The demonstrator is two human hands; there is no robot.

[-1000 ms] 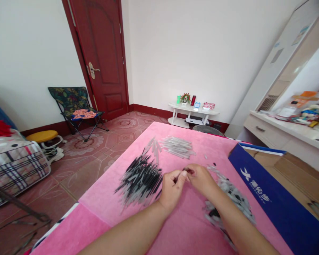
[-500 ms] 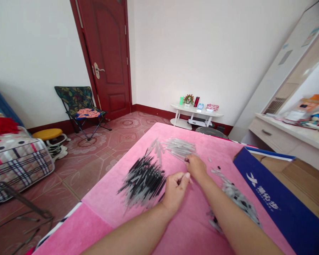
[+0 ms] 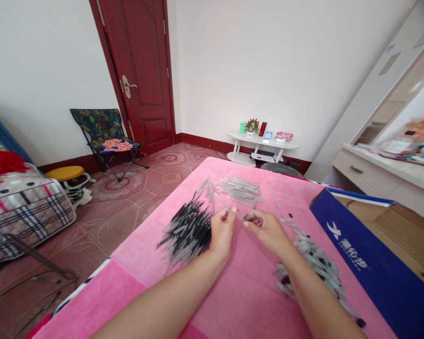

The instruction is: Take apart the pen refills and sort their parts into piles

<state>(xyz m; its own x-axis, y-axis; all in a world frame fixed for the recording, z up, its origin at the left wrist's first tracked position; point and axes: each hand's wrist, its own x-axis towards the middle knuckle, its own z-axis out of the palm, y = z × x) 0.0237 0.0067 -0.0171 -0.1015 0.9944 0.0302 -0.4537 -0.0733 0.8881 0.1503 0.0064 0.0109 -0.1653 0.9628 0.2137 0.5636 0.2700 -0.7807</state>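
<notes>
My left hand [image 3: 223, 230] is closed in a pinch on a thin, translucent grey tube [image 3: 222, 199] that slants from upper left toward my other hand. My right hand [image 3: 266, 228] is also closed, its thumb and fingertips pinching a small dark piece [image 3: 247, 217] at the tube's near end. Whether the two parts touch or are joined, I cannot tell. Beside my left hand lies a heap of thin black and grey sticks [image 3: 189, 230]. Ahead is a neat pile of pale grey tubes [image 3: 242, 189]. Under my right forearm spreads a heap of short, translucent cap-like pieces [image 3: 318, 261], some black.
A pink cloth [image 3: 247, 301] covers the table. An open blue cardboard box [image 3: 360, 254] stands along its right side. Beyond are a low white stand [image 3: 286, 143], a folding chair [image 3: 99, 125] and a yellow stool [image 3: 64, 173]. A white drawer cabinet [image 3: 360, 169] stands at the right.
My left hand has moved slightly up, and the grey tube now shows between both hands. My right hand has turned and lowered slightly, its fingertips now pointing left. The view has shifted a little.
</notes>
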